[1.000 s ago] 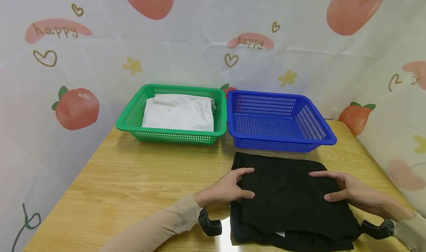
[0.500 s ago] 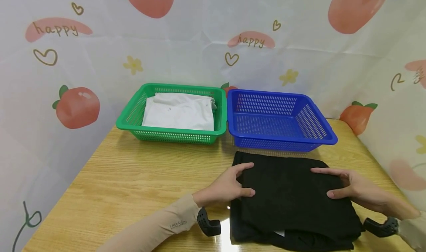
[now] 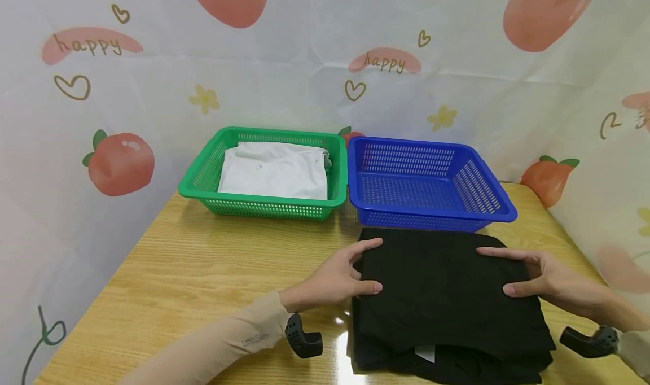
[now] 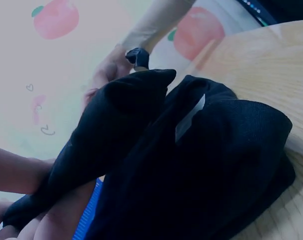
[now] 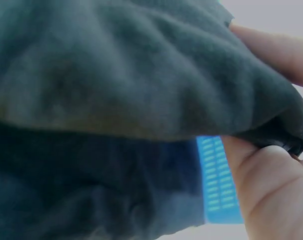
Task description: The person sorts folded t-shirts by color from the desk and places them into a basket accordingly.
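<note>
Black cloth (image 3: 442, 294) is pinched at opposite edges by left grip (image 3: 335, 279) and right grip (image 3: 547, 278), blue basket (image 3: 431, 211) lying just beyond both.

The beige-sleeved left forearm (image 3: 208, 345) slanted inward from the lower edge of the head view, and the left hand (image 3: 332, 275) gripped with index finger (image 3: 364, 247) and thumb (image 3: 368, 287) spread apart, both tips pointing inward. Opposite it, the right hand (image 3: 556, 281) mirrored that grip, its bare right wrist (image 3: 620, 313) angled down toward the right edge.
</note>
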Action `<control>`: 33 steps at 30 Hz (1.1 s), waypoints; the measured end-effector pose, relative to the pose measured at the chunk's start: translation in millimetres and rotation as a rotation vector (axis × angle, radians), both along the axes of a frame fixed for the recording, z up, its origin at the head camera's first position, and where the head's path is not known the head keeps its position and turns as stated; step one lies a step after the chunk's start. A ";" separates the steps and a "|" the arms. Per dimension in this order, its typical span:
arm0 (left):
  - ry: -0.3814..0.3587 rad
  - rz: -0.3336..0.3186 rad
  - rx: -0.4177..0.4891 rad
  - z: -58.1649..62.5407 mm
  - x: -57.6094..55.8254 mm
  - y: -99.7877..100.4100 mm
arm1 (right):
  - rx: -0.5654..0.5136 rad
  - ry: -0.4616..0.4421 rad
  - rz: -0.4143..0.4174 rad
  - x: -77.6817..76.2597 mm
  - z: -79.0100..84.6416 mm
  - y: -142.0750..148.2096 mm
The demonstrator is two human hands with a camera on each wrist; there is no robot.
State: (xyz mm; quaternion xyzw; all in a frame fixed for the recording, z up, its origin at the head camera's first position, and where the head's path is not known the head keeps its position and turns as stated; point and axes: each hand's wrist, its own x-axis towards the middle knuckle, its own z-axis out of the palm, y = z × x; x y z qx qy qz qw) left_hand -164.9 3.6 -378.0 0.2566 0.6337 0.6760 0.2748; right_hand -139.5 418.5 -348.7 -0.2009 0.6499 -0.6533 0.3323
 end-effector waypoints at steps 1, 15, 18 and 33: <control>0.003 -0.006 0.007 1.1 -0.6 -1.5 | 0.001 0.016 -0.004 -0.1 1.7 -0.6; 0.248 -0.013 0.028 42.7 -26.9 -16.1 | 0.120 0.247 -0.146 -11.7 60.5 -10.0; 0.290 -0.010 -0.001 54.9 -41.8 -16.2 | 0.115 0.300 -0.160 -22.2 70.3 -12.6; 0.414 0.073 -0.168 82.5 -122.7 -0.9 | 0.432 0.505 -0.321 -87.4 104.9 -15.8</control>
